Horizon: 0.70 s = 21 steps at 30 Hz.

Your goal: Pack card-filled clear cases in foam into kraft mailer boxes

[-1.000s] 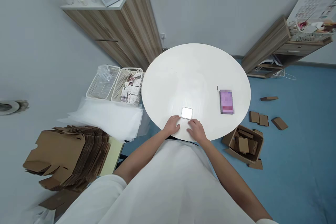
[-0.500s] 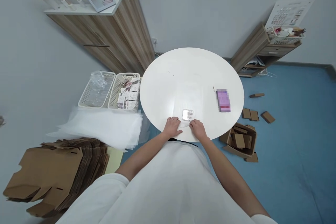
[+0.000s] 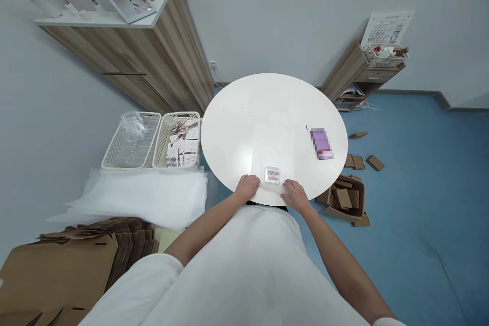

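Observation:
A small clear case [image 3: 272,175] with rows of pinkish pieces, which look like false nails, lies near the front edge of the round white table [image 3: 237,117]. Under it is a thin, translucent white sheet [image 3: 269,192], hard to make out against the tabletop. To the left of the case, my left hand [image 3: 247,188] has its fingers together on the sheet's edge; the thumb is hidden. On the other side, my right hand [image 3: 295,195] rests on the sheet's right edge, thumb and fingers apart. Neither hand touches the case.
A blurred purple object [image 3: 321,143] lies on the table's right side. At left stand a basket of printed cards [image 3: 185,142], a basket of clear plastic [image 3: 132,137], stacked white sheets [image 3: 141,193] and flattened cardboard [image 3: 57,275]. A cardboard box [image 3: 344,198] sits on the floor at right.
My hands have moved apart, to either side of the case. The pieces in the case show more clearly now. The whole view has shifted slightly.

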Tool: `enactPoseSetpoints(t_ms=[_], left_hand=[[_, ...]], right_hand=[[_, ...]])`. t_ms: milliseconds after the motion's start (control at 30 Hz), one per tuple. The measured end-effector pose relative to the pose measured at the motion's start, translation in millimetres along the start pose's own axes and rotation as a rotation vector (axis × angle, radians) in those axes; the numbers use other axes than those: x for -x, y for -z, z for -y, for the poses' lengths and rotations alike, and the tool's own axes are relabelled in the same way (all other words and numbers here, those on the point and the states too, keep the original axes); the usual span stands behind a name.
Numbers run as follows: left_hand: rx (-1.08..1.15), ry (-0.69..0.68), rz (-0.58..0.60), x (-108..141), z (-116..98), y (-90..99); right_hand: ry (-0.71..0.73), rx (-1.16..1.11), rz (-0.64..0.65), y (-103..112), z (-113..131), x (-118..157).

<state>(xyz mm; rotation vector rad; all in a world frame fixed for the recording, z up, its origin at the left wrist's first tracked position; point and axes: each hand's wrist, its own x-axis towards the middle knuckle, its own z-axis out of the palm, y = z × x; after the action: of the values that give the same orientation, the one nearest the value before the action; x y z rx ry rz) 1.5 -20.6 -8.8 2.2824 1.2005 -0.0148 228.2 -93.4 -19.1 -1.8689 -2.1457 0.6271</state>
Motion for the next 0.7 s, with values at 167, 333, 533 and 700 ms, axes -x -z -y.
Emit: enactPoseSetpoints(t_ms=[167,333,533,700], left_hand=[[0.114,0.084,-0.006,-2.4,3.7,8.6],[0.151,0.251,-0.007,-18.7,6.5,15.9],[0.144,0.376,0.014,-35.3,8.9,16.1],[0.034,0.369,-0.015,-36.5,7.3,8.2]], right_hand=[[-0.152,-0.127,0.023,7.7,-8.5,-12.2],[-0.324,-0.116,0.097,18.5,-5.9,-34.8],[-0.472,-0.023,0.121,14.5,1.2,-53.6],[-0.512,0.092,0.061,-0.1,6.2,-56.7]])
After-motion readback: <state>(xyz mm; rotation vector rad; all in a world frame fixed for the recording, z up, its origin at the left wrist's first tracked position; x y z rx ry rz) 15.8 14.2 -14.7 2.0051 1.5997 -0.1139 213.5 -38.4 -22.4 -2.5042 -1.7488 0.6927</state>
